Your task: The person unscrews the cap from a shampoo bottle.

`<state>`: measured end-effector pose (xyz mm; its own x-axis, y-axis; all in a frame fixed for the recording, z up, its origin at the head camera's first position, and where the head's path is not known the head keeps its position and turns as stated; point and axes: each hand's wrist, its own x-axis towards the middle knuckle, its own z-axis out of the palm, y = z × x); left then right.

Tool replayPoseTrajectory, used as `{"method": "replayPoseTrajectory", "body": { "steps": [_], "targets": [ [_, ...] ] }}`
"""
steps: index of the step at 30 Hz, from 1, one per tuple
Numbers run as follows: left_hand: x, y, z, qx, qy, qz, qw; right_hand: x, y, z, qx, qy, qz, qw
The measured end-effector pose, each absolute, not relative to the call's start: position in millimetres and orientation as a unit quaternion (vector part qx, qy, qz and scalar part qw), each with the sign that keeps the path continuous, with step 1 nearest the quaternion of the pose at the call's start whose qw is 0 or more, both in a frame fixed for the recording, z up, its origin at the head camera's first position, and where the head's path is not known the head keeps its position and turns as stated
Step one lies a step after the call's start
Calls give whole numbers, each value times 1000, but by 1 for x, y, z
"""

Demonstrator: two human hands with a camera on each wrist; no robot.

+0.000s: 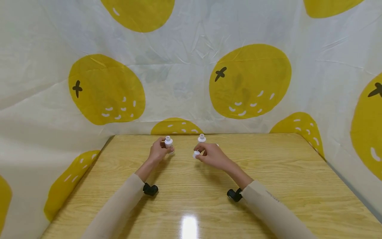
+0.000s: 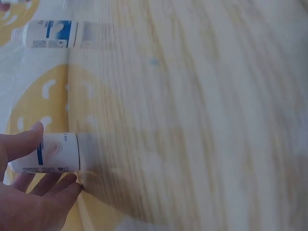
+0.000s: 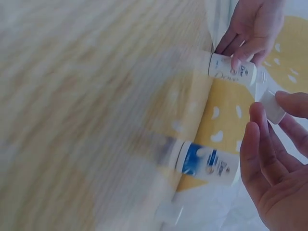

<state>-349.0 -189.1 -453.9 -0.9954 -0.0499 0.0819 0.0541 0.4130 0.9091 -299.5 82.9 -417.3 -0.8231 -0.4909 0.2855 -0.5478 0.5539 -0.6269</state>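
Note:
My left hand grips a small white Dove bottle that stands upright on the table, its neck bare. In the left wrist view the thumb lies across the label and the fingers curl behind. My right hand pinches a white cap between thumb and fingertips, to the right of that bottle. Just behind the right hand stands another white bottle with its neck uncovered. Its blue label shows in the right wrist view, while the hand hides its lower part in the head view.
Another white cap lies on the table beside the blue-labelled bottle. The wooden table ends at a white cloth with yellow fruit prints, which hangs behind and at both sides.

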Motion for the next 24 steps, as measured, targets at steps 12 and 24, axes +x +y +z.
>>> {"method": "replayPoseTrajectory", "body": {
  "steps": [12,24],
  "targets": [
    [-348,-192,-454,9,-830,-555,48,-320,42,-412,275,-905,317,67],
    [-346,-193,-454,2,-830,-556,45,-348,19,-421,244,-925,288,36]
  ]
}}
